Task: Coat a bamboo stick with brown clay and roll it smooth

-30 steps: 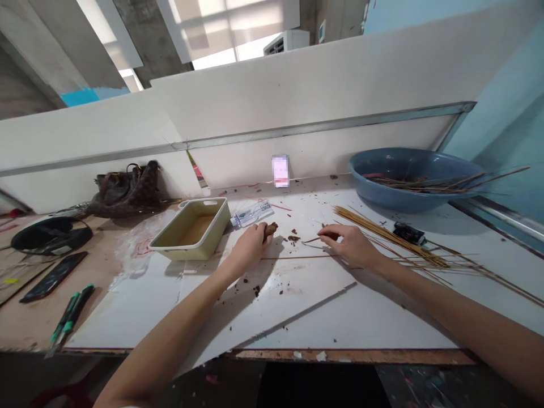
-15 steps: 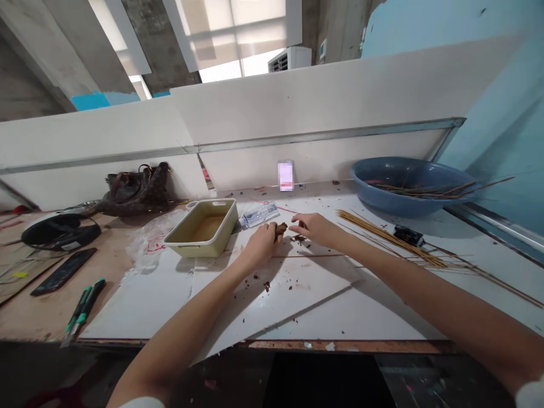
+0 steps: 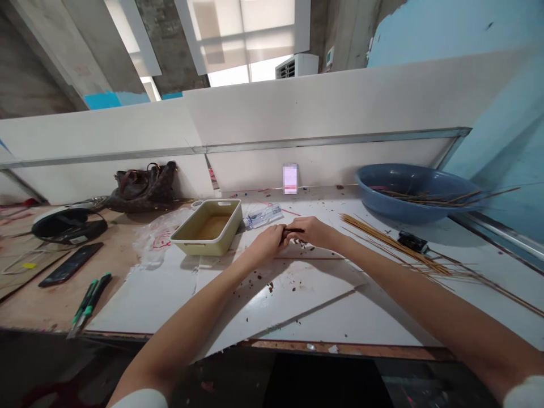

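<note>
Frame centre: our left hand (image 3: pixel 267 242) and right hand (image 3: pixel 313 231) meet, pinching one dark stick (image 3: pixel 294 230); bare sticks (image 3: pixel 391 243) at right lie unworked

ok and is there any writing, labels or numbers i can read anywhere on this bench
None can be read.
Pink and white card standing upright at the rear: blurred.
Clear packet beside the tray: print too small.
Plastic sheet: red marks, not legible.
Dark stick held between left hand and right hand: no marking visible.
</note>
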A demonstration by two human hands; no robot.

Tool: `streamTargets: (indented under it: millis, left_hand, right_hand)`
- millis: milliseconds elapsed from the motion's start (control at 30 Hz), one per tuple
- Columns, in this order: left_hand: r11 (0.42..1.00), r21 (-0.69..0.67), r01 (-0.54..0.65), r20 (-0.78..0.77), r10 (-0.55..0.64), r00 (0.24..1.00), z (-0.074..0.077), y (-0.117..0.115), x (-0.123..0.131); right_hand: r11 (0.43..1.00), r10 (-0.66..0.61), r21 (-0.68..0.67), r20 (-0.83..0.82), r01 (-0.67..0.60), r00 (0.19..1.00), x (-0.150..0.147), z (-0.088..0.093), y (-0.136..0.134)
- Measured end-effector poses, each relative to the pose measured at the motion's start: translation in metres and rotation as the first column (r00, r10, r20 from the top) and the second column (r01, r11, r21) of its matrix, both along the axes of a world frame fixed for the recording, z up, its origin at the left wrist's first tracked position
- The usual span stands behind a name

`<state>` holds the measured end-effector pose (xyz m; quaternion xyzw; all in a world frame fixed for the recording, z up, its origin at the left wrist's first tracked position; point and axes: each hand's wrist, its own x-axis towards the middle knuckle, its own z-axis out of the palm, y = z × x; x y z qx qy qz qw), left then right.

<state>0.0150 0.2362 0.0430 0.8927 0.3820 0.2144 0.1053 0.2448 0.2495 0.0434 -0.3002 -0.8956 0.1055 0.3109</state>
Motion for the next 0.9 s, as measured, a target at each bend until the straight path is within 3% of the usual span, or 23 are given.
streamTargets:
  millis: [200,433,633,767,900]
  left_hand:
    - [1.0,-0.011,0.014,0.028,-0.013,1.0,0.003,-0.003,0.003]
    - [0.998,-0.029,-0.053,0.026,0.054,0.998,0.004,-0.007,0.011]
    - [0.974,-0.005,-0.228,-0.031,0.228,0.973,-0.005,0.004,-0.001]
    - [0.931,0.026,-0.365,-0.076,0.366,0.928,-0.01,0.013,-0.013]
    - [0.913,0.046,-0.405,-0.137,0.407,0.903,-0.013,0.016,-0.017]
  right_hand:
    - [1.0,0.002,0.023,-0.021,-0.002,1.0,0.002,0.004,-0.004]
    - [0.998,-0.057,-0.018,-0.081,0.056,0.995,0.003,0.007,-0.01]
    - [0.957,-0.288,-0.09,-0.148,0.277,0.946,0.033,0.013,-0.001]
    - [0.941,-0.319,-0.137,-0.044,0.311,0.947,0.054,0.01,0.001]
    - [0.934,-0.318,-0.152,0.06,0.323,0.946,0.049,-0.003,-0.002]
